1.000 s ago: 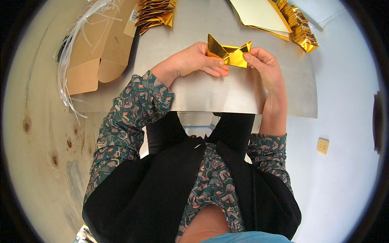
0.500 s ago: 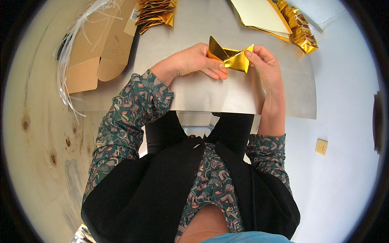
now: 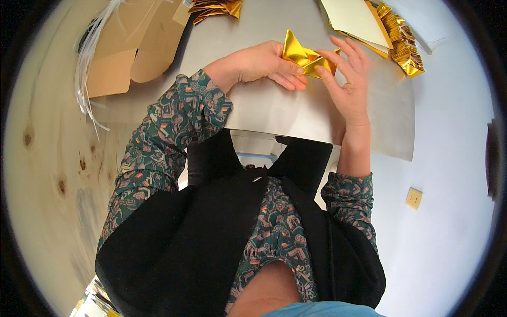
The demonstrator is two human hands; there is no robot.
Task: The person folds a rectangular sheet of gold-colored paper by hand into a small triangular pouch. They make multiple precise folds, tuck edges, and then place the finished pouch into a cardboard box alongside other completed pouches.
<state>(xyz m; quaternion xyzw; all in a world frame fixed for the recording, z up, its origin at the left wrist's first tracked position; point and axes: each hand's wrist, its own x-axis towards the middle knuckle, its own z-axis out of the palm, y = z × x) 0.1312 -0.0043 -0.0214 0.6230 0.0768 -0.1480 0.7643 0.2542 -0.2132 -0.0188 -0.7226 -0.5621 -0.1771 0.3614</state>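
Note:
A folded piece of shiny gold foil paper point(image 3: 298, 54) is held above the metal tabletop, a pointed flap standing up at its left end. My left hand point(image 3: 264, 63) pinches its left part, thumb in front and the other fingers behind and below. At the right end, my right hand point(image 3: 348, 76) has its thumb against the front face and its index finger along the upper edge. The remaining right fingers are raised and spread. Part of the paper's right end is hidden behind that hand.
Gold folded pieces point(image 3: 217, 9) lie bunched at the far edge. At the far right, a cream paper stack point(image 3: 356, 21) lies beside a row of gold folded pieces point(image 3: 404, 45). An open cardboard box point(image 3: 113, 63) with white plastic strips point(image 3: 84, 74) stands at the left.
The right fingers have shifted from gripping the paper's right edge to its upper edge and front, with the outer fingers lifting. The paper has turned slightly; the whole view has shifted a little.

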